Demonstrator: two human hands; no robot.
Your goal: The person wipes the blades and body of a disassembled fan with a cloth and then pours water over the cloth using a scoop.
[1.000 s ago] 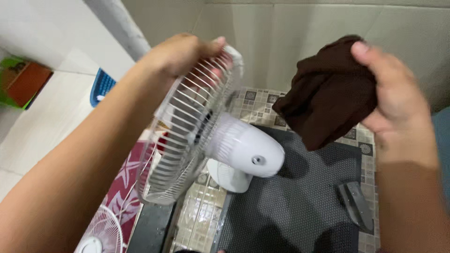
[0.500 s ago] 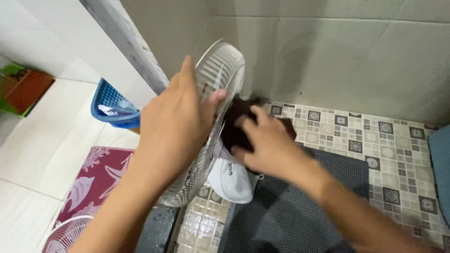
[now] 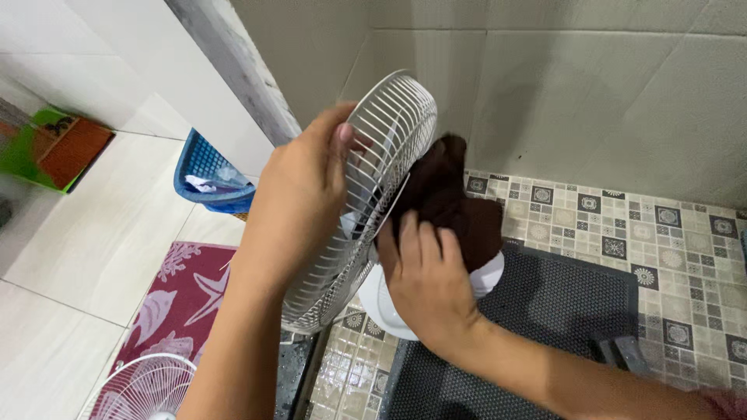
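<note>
From my head cam I count one white fan [image 3: 373,225] standing on the wet tiled floor [image 3: 622,218], my left hand [image 3: 299,194] with fingers curled around its grille rim, my right hand [image 3: 424,292] pressing one brown cloth [image 3: 447,202] against the motor housing, plus one blue basket [image 3: 202,167] and one loose grille [image 3: 140,389].

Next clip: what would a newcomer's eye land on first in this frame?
At centre, the left hand grips the rim of a white wire fan grille, still mounted on the white plastic fan body, while the right hand presses a dark brown cloth against the motor housing behind it. Off to the left lie a maroon floor mat with starfish shapes and a blue plastic basket.
</note>
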